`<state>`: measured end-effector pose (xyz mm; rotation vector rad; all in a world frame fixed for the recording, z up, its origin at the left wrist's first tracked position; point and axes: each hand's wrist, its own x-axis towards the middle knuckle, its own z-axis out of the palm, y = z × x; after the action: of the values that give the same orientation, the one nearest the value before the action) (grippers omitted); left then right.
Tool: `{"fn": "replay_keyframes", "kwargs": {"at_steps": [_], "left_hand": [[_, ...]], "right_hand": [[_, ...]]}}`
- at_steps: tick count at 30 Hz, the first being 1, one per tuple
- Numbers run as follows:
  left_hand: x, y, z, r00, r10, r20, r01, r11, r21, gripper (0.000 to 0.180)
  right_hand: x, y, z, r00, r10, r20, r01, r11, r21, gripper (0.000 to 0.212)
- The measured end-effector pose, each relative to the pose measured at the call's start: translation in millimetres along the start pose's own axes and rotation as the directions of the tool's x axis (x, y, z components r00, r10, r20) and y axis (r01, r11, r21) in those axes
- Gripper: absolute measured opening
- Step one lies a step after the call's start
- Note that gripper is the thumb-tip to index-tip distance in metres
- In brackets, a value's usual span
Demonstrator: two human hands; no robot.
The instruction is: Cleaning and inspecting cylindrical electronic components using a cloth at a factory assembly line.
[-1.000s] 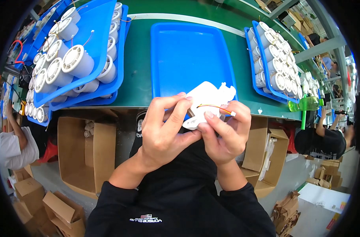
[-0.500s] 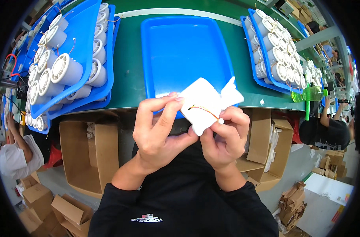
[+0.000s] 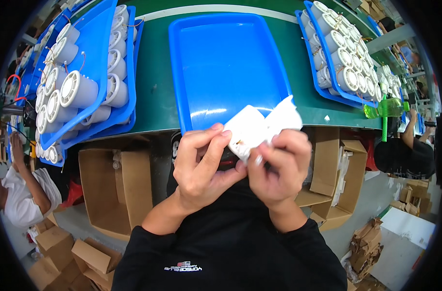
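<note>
On your left, white cylinders (image 3: 79, 89) already stand in stacked blue trays (image 3: 96, 39). Your left hand (image 3: 196, 157) pinches the left side of a white piece (image 3: 244, 127), held up by the near edge of the middle blue tray (image 3: 225, 63), so not yet set down. Your right hand (image 3: 281, 167), blurred, seems to pinch its lower side. Farther right, more cylinders (image 3: 348, 77) sit grouped.

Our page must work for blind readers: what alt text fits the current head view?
A person's left hand holds a white part, the blurred right hand close against it and a white sheet-like piece beside it, by the near edge of a blue tray. Blue trays of white cylinders flank that tray on a green table.
</note>
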<state>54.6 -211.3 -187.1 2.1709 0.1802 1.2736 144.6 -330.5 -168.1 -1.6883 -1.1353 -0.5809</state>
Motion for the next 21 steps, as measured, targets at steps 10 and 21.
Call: {"fn": "replay_keyframes", "kwargs": {"at_steps": [10, 21], "left_hand": [[3.8, -11.5, -4.4, 0.993, 0.11, 0.033, -0.112, 0.993, 0.05, 0.053], [2.6, -13.4, -7.3, 0.991, -0.033, -0.13, 0.041, 0.997, 0.065, 0.058]], "right_hand": [[9.9, 13.4, 5.7, 0.992, 0.117, -0.038, -0.114, 0.99, 0.078, 0.021], [2.0, -5.2, 24.6, 0.997, 0.083, -0.01, -0.079, 0.974, 0.214, 0.029]]}}
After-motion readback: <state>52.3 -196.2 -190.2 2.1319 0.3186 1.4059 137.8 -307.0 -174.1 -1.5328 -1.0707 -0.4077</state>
